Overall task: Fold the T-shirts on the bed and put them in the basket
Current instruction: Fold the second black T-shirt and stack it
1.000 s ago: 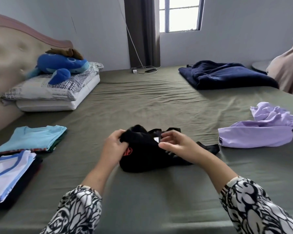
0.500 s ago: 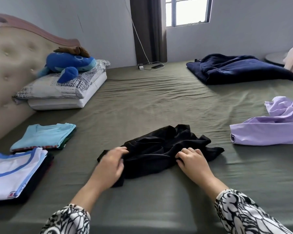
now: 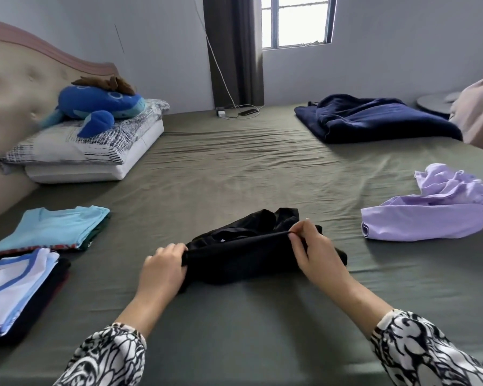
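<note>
head view: we see the black t-shirt bunched on the olive bed, near its front edge. our left hand grips its left end with curled fingers; our right hand pinches a raised fold at its right. a lilac t-shirt lies crumpled at the right, and folded shirts are stacked at the left.

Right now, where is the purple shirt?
In the head view, the purple shirt lies crumpled on the bed's right side, right of the black shirt, nearer than the navy blanket.
</note>
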